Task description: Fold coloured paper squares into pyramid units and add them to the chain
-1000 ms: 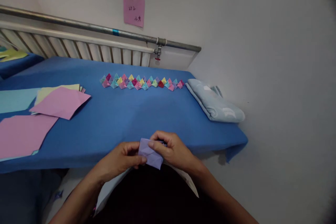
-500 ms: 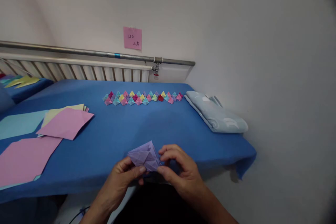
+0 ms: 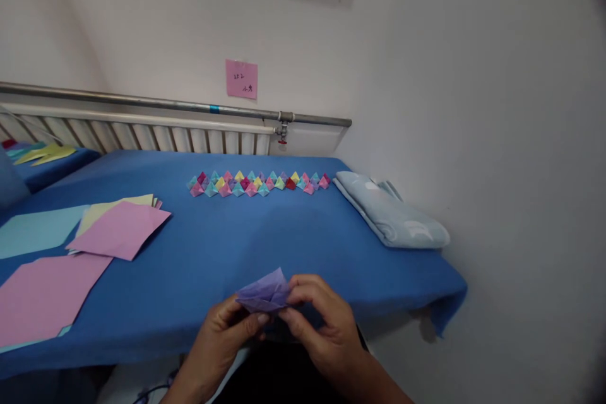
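Both hands on the purple folded paper: left hand pinches its left side, thumb on the near edge; right hand grips its right end by the fingertips. Paper is at the near edge of the blue-covered desk. Left: loose pink sheets. Far middle: rows of small folded papers. Right: folded light-blue cloth. Beyond the far edge: radiator.

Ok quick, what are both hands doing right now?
Left hand: closed, holding the purple folded paper.
Right hand: curled at the paper's right edge; can't tell if it's gripping.
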`<state>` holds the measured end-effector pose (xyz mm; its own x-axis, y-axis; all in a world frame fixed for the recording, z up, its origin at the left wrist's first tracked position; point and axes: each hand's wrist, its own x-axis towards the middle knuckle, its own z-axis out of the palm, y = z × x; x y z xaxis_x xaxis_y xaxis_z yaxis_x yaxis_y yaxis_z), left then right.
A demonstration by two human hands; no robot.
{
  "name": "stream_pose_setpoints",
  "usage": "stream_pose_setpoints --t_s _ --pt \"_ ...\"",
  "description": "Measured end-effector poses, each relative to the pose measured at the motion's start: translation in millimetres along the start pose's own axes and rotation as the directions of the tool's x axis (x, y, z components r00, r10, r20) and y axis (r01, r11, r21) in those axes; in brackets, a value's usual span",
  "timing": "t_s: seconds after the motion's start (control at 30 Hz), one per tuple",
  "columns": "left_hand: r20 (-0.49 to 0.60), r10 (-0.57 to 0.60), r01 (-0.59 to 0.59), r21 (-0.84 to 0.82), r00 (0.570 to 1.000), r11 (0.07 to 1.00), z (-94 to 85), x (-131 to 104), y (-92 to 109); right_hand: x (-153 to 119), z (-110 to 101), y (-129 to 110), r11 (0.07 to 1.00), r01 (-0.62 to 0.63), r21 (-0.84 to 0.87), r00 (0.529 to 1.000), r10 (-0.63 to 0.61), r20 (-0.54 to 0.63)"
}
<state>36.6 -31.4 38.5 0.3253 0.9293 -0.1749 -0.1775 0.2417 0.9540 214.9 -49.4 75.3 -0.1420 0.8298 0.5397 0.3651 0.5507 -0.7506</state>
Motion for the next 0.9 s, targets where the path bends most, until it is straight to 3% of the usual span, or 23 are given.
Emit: stream_pose_setpoints --t_s 0.17,0.37,0.6,0.9 --pt "0.071 0.037 -0.042 0.060 0.997 0.997 -9.9 -2 5 0 -1 3 0.999 0.001 -0.047 1.000 0.000 0.026" --pt "-0.157 0.183 -0.158 0.156 0.971 0.975 -17.0 -6 17 1 -3 2 0.995 0.018 -0.094 0.997 -0.010 0.079" --pt "-0.062 0.298 -0.253 0.385 0.953 0.888 -14.2 -2 22 0 0 3 0.989 0.097 -0.110 0.990 -0.084 0.111" --pt "-0.049 0.355 -0.299 0.439 0.934 0.847 -8.0 -4 24 1 3 5 0.986 0.124 -0.112 0.985 -0.108 0.135"
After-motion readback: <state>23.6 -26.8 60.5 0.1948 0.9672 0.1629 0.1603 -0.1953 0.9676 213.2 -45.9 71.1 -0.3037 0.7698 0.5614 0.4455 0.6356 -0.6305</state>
